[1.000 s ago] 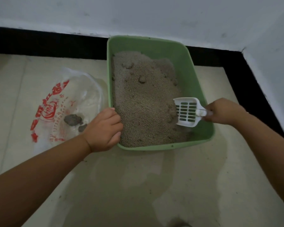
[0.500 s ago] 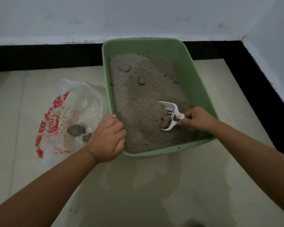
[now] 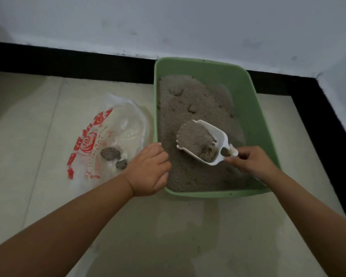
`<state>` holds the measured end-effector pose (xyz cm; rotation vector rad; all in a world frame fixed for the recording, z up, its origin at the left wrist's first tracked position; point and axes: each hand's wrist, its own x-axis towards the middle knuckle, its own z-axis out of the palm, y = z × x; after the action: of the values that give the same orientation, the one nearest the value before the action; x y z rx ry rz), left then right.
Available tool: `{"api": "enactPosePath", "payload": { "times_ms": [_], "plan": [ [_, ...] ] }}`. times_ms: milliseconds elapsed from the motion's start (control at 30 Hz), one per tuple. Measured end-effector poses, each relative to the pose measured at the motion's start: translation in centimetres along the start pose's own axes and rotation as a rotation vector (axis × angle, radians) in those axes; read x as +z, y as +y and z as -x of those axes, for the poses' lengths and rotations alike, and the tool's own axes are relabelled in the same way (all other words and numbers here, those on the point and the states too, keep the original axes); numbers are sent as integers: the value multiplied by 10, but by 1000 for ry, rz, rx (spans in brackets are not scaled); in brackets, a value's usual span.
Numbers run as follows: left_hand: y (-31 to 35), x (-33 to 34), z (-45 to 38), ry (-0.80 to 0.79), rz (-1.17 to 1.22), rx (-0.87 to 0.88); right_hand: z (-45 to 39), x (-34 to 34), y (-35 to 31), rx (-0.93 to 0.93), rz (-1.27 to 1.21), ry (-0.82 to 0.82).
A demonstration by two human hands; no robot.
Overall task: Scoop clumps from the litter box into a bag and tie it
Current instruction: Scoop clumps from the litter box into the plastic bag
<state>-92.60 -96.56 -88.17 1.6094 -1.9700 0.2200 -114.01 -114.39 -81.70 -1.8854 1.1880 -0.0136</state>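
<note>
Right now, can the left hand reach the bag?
Probably yes. The left hand grips the box rim at its near left corner, and the bag lies open on the floor right beside it, nothing between.

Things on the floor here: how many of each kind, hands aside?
Green litter box: 1
White scoop, heaped with litter: 1
Plastic bag with red print: 1
Dark clumps inside the bag: 2
Total: 5
</note>
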Motion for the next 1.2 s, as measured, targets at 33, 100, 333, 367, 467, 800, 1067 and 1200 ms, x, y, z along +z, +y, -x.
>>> {"api": "enactPosePath", "payload": {
  "times_ms": [33,100,333,367,467,800,1067,1200],
  "plan": [
    [1,-1,-1,2,1,0,0,2,-3,-7,-7,4],
    [2,-3,-2,5,5,-4,-1,4,-4,4,-85,64],
    [3,-3,-2,1,-16,-20,4,10,-4,-29,-62,69],
    [3,-4,-3,0,-19,-23,3,9,-3,-31,-69,91],
    [4,-4,0,-13,-29,-15,8,8,-6,-48,16,42],
    [-11,-39,3,-23,-133,-81,16,10,-25,-15,-45,74],
    [-42,-108,48,-243,-124,-1276,19,35,-98,-172,125,-82],
    [-46,-109,61,-224,-44,-1308,15,67,-136,-274,397,-151]
  ]
}}
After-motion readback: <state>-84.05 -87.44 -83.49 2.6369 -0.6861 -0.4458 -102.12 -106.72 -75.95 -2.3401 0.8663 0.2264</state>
